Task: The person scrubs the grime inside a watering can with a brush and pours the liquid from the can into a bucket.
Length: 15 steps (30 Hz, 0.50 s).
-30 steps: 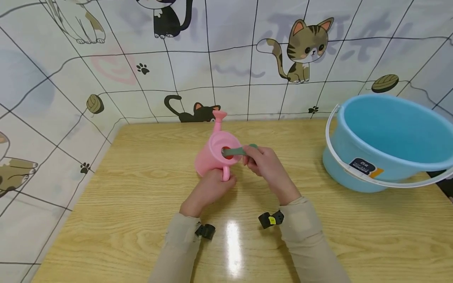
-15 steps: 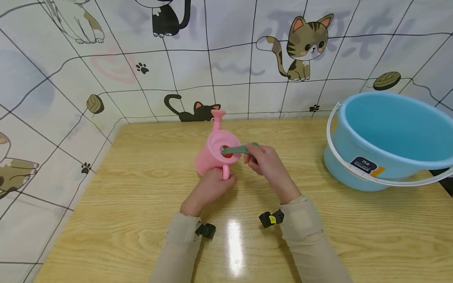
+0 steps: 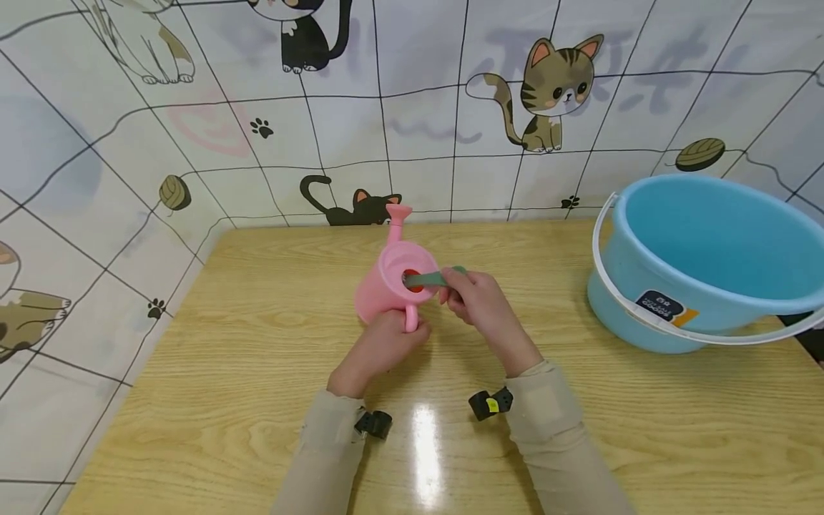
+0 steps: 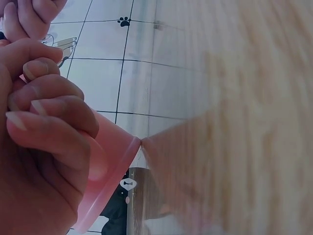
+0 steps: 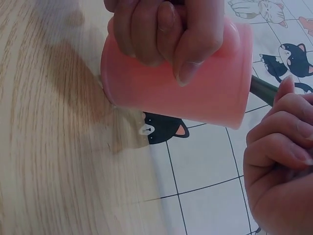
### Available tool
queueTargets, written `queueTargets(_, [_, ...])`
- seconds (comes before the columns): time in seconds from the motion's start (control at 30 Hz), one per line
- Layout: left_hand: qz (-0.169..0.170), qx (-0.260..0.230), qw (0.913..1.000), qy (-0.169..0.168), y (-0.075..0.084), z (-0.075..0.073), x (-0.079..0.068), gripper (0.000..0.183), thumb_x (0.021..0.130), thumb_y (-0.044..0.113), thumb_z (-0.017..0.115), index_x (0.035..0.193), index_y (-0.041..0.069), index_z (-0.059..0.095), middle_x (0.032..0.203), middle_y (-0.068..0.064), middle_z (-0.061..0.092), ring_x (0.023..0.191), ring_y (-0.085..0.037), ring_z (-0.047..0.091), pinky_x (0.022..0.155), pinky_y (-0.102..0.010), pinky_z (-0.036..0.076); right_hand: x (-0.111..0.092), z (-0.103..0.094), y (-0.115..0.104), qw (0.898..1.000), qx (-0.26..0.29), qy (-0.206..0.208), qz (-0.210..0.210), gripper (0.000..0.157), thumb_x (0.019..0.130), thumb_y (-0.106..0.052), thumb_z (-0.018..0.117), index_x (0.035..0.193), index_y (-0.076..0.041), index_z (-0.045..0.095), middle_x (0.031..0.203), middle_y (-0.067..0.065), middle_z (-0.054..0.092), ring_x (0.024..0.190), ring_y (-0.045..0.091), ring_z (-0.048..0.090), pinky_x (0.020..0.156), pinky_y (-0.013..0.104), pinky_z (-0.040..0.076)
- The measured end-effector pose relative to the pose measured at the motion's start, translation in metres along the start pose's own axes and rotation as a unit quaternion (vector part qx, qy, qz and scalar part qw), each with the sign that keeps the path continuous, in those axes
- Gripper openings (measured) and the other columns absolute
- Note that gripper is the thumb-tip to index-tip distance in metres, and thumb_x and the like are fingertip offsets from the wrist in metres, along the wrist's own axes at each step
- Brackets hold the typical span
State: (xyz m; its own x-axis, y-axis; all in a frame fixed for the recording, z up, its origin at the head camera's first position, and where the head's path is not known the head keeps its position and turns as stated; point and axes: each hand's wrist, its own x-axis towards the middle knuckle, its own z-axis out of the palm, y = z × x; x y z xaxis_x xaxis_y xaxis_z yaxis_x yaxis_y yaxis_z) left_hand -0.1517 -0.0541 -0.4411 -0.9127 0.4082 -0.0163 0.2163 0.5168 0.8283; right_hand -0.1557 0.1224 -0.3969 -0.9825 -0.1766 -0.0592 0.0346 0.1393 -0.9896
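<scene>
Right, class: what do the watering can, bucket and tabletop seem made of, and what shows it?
Watering can: probably plastic, smooth with a soft sheen; even pink colour, rounded rim.
Bucket: likely plastic, smooth; evenly blue with a thick rounded rim.
Tabletop: wood or printed laminate, glossy; grain and a bright reflection show, but I can't tell which.

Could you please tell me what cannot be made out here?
Head view: the red thing's full shape, covered partly by the green tool.
Head view: the right side of the blue bucket, cut off by the picture's edge.
Head view: the label's smaller wording, too small to read.
Right wrist view: the green tool's far end, hidden by the pink watering can.
</scene>
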Motion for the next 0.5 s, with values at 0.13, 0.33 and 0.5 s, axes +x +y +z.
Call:
queueTargets(0.13, [-0.003, 0.001, 1.0, 0.001, -0.0009, 0.0, 0.0006, 0.036, 0.084, 0.024, 0.053, 0.054, 0.013, 0.037, 0.048, 0.006, 0.028, 0.038, -0.009, 0.027, 0.038, -0.023, 0.024, -0.0006, -0.0038, -0.0019, 1.0, 0.017, 0.002, -0.01, 0.047, 0.09, -0.045, 0.045, 0.075, -0.001, 0.055, 0.048, 0.002, 0.026, 0.042, 0.015, 0.019, 0.041, 0.026, 0.018])
queueTargets(0.33, [0.01, 0.014, 0.9998, 0.004, -0.0027, 0.0003, 0.0014, 0.036, 0.084, 0.024, 0.053, 0.054, 0.014, 0.037, 0.048, 0.006, 0.027, 0.04, -0.008, 0.026, 0.04, -0.023, 0.025, -0.0021, -0.0079, -0.0029, 0.999, 0.03, -0.005, -0.029, 0.046, 0.092, -0.04, 0.043, 0.075, 0.001, 0.054, 0.047, 0.001, 0.025, 0.042, 0.015, 0.019, 0.04, 0.026, 0.017])
queueTargets(0.5, [0.034, 0.037, 0.9987, 0.01, -0.0042, 0.0007, 0.002, 0.036, 0.085, 0.024, 0.053, 0.054, 0.015, 0.037, 0.05, 0.008, 0.026, 0.044, -0.005, 0.025, 0.043, -0.021, 0.024, -0.0018, -0.0081, -0.0019, 0.999, 0.023, -0.011, -0.042, 0.048, 0.092, -0.041, 0.042, 0.074, 0.002, 0.053, 0.046, 0.0, 0.025, 0.041, 0.014, 0.019, 0.039, 0.026, 0.018])
